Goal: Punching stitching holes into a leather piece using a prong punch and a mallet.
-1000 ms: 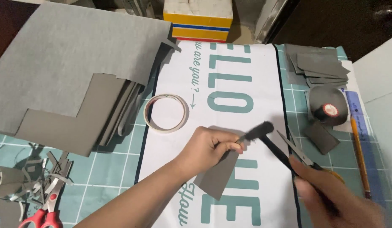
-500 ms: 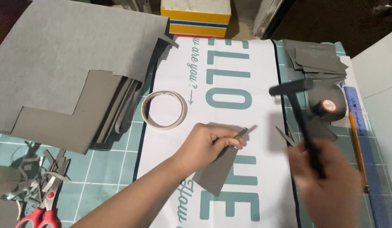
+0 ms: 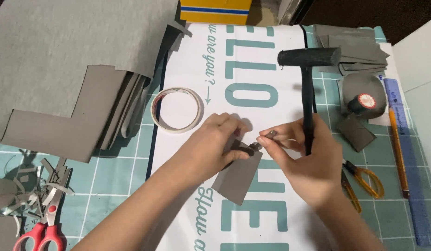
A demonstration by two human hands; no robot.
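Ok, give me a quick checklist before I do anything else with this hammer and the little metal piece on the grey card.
1. Grey card piece held flat by left hand: ok.
2. Small metal piece pinched in right hand fingertips: ok.
3. Hammer gripped firmly: not ok, handle only tucked against the right hand, head up.
4. Left fingers away from the metal piece: not ok, right beside it.
5. Metal piece seated in the card: cannot tell, fingers hide it.
6. Tape roll away from the work spot: ok.
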